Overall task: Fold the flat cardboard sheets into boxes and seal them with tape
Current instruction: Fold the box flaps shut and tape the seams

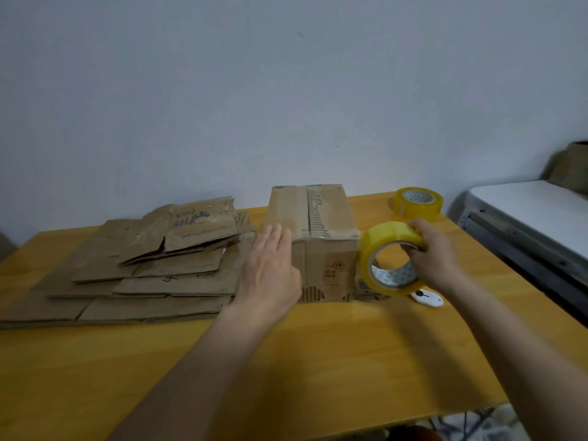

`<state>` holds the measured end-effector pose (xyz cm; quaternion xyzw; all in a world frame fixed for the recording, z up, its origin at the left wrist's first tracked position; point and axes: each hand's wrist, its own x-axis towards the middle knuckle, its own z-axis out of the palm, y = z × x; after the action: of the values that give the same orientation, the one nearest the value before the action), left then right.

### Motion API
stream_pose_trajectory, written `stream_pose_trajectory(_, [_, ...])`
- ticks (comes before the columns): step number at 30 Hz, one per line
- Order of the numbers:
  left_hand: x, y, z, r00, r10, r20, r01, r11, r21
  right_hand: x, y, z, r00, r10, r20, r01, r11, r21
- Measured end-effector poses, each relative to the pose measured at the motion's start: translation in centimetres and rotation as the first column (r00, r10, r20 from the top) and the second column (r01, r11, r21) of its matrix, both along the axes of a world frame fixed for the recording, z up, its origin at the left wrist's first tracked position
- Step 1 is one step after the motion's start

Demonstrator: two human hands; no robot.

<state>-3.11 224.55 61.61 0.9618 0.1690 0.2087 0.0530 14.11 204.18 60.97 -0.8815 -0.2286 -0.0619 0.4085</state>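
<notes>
Flat sheets (133, 268): lower-left to centre-left of frame, messy stack of unfolded cardboard on the yellow table (286, 361). I reckon it's parked there as the feed pile, within reach of my left side.

Left hand (270, 265): centre of frame, fingers straight and together, palm flat vs the box's left side near its top edge. Nothing gripped. I read it as bracing the box so it won't slide while tape goes on.

Box (318, 237): centre, already folded up, standing on the table just right of the stack. Top flaps closed, seam runs front-to-back; glossy strip over the seam looks like tape, can't be sure how far down it goes.

Tape roll (393, 259): right of centre, yellow-clear, held on edge right next to the box's right side. Whether the tape end is stuck to the box, can't tell.

Right hand (436, 249): fingers curled over the roll's upper rim, w/ fingertips inside the core. Grip like that lets the roll spin as I pull.

Cutter (428, 299): small white item on the table below the roll, prob. kept close for cutting.

Spare roll (418, 203): upper right of table, lying flat, well apart from the box.

White unit (534, 214): far right edge, off the table.
</notes>
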Motion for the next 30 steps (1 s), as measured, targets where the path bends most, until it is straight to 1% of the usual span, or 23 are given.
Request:
stream_pose_trajectory(1, [0.1, 0.2, -0.1, 0.998, 0.005, -0.066, -0.003, 1.000, 0.027, -0.1, 0.1, -0.1, 1.000, 0.000, -0.010, 0.000, 1.000, 0.004])
stream_pose_trajectory(4, [0.2, 1.7, 0.7, 0.984, -0.077, -0.159, 0.083, 0.996, 0.030, -0.6, 0.2, -0.3, 0.999, 0.048, -0.020, -0.048, 0.999, 0.016])
stream_pose_trajectory(6, [0.5, 2.7, 1.4, 0.984, -0.073, -0.162, 0.078, 0.997, 0.026, -1.2, 0.2, -0.1, 0.993, 0.113, -0.027, -0.113, 0.993, 0.024])
stream_pose_trajectory(8, [1.3, 2.3, 1.9, 0.995, -0.032, -0.098, 0.033, 0.999, 0.008, -2.0, 0.2, 0.2, 0.971, 0.223, -0.085, -0.218, 0.973, 0.071])
stream_pose_trajectory(10, [2.4, 0.8, 2.0, 0.999, 0.006, -0.033, -0.008, 0.997, -0.076, -2.9, 0.1, 0.5, 0.928, 0.331, -0.172, -0.308, 0.940, 0.146])
stream_pose_trajectory(11, [3.1, 0.2, 1.8, 0.999, 0.013, -0.034, -0.017, 0.993, -0.121, -3.4, -0.1, 0.8, 0.907, 0.366, -0.208, -0.331, 0.925, 0.186])
stream_pose_trajectory(14, [4.7, -0.7, 1.7, 0.980, 0.031, -0.197, -0.059, 0.989, -0.137, -4.3, -0.6, 1.4, 0.859, 0.429, -0.279, -0.350, 0.890, 0.291])
stream_pose_trajectory(15, [5.1, -0.6, 2.1, 0.974, 0.036, -0.224, -0.072, 0.986, -0.152, -4.6, -0.6, 1.5, 0.845, 0.445, -0.296, -0.354, 0.881, 0.314])
stream_pose_trajectory(17, [5.8, -0.2, 2.7, 0.977, 0.032, -0.212, -0.073, 0.979, -0.189, -5.0, -0.5, 1.9, 0.827, 0.462, -0.320, -0.358, 0.872, 0.334])
stream_pose_trajectory(20, [6.6, 0.0, 2.9, 0.985, -0.008, -0.173, -0.023, 0.983, -0.181, -5.1, -0.7, 3.0, 0.803, 0.487, -0.343, -0.396, 0.867, 0.304])
stream_pose_trajectory(23, [7.0, 0.3, 2.8, 0.981, -0.033, -0.190, 0.001, 0.986, -0.166, -5.2, -1.2, 3.5, 0.807, 0.473, -0.353, -0.443, 0.881, 0.167])
stream_pose_trajectory(27, [7.4, 0.3, 3.1, 0.982, -0.037, -0.184, 0.003, 0.983, -0.182, -6.1, -0.7, 2.0, 0.810, 0.442, -0.385, -0.405, 0.897, 0.178])
stream_pose_trajectory(30, [7.7, 0.3, 3.5, 0.982, -0.047, -0.185, 0.010, 0.980, -0.198, -6.6, -0.4, 1.6, 0.848, 0.400, -0.348, -0.372, 0.917, 0.148])
